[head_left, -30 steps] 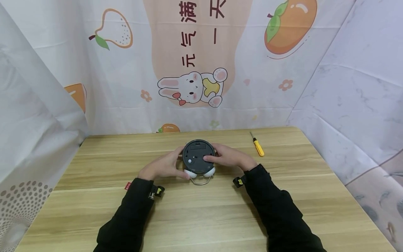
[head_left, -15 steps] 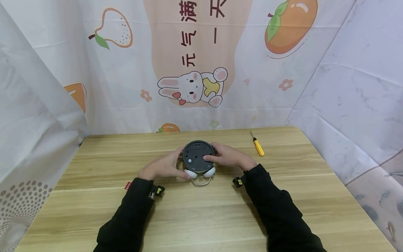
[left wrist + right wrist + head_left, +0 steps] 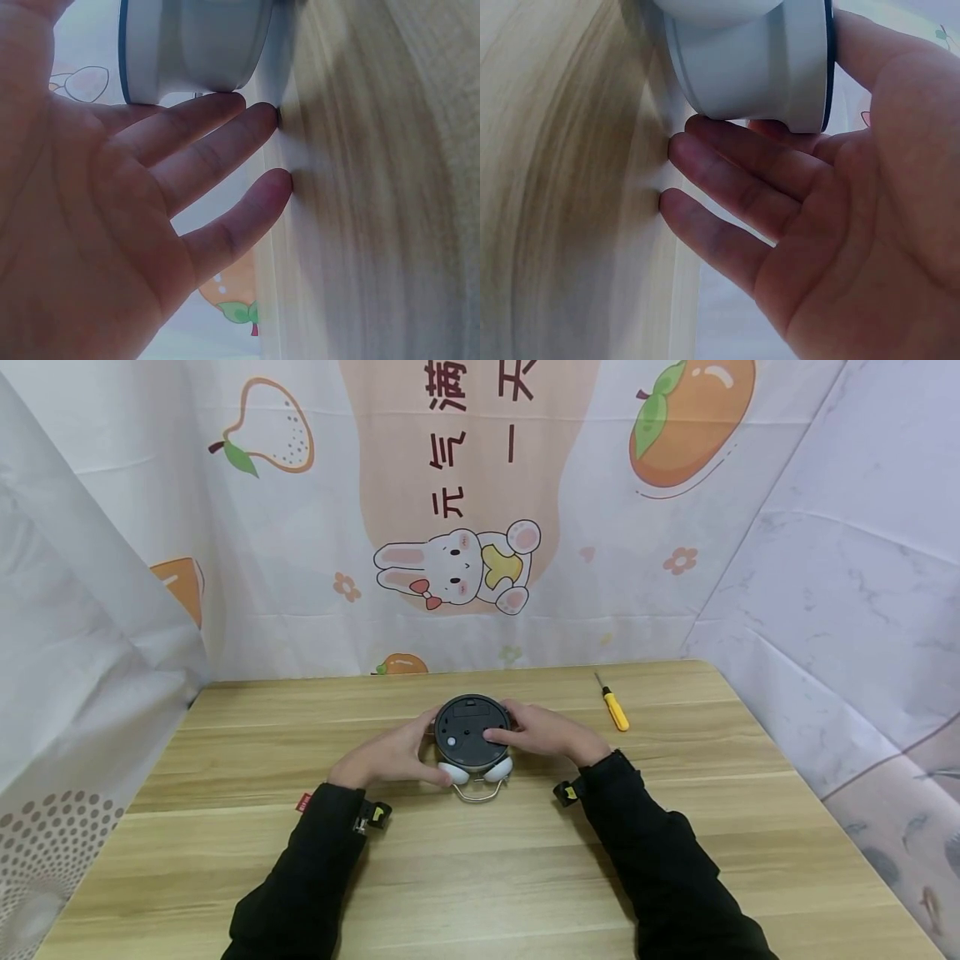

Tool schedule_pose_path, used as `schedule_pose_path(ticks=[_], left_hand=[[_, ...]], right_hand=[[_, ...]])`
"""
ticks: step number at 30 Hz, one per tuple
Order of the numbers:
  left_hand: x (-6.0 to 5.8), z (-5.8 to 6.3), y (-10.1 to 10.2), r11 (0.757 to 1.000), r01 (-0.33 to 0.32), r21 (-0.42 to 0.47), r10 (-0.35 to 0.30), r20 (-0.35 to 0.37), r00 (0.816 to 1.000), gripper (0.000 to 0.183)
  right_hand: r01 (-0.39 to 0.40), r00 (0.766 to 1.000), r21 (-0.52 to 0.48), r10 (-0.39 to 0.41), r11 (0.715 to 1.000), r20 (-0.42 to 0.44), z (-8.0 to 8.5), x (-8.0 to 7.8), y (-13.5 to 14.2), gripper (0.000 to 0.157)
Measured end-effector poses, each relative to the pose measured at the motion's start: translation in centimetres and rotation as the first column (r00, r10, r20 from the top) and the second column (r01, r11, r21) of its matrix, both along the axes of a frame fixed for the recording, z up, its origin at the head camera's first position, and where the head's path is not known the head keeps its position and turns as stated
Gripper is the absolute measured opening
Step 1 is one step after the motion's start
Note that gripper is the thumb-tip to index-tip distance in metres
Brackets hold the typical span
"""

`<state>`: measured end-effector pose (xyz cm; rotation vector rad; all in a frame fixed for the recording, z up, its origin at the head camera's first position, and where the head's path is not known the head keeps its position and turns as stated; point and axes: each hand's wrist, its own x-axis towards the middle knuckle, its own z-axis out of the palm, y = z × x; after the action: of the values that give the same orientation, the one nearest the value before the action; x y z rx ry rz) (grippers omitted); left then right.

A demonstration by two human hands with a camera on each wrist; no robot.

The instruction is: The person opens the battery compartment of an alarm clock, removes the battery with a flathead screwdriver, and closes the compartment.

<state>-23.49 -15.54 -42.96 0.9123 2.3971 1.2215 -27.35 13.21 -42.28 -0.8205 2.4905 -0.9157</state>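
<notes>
A twin-bell alarm clock [image 3: 468, 718] lies face down on the table, its dark round back upward. Two white bells [image 3: 454, 773] and a wire handle [image 3: 480, 799] point toward the person. My left hand [image 3: 393, 753] holds the clock's left side, thumb beside the left bell; in the left wrist view its fingers [image 3: 214, 154] reach along the white casing [image 3: 202, 45], the lower ones down at the tabletop. On the opposite side my right hand [image 3: 547, 731] grips the clock, thumb over the back and fingers [image 3: 735, 180] against the casing [image 3: 742, 67].
A screwdriver [image 3: 614, 710] with a yellow handle lies at the back right of the wooden table [image 3: 480, 885]. Behind the table's far edge hangs a printed curtain [image 3: 285, 552], with more fabric at both sides.
The alarm clock has shifted very slightly toward the person. Both hands keep their places on it, and the screwdriver lies where it was.
</notes>
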Motion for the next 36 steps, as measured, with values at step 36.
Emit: schedule_pose_path(ticks=[36], left_hand=[[0.45, 0.39, -0.14, 0.996, -0.069, -0.051, 0.072, 0.072, 0.995, 0.112]], right_hand=[[0.021, 0.999, 0.075, -0.019, 0.997, -0.029, 0.25, 0.21, -0.25, 0.074]])
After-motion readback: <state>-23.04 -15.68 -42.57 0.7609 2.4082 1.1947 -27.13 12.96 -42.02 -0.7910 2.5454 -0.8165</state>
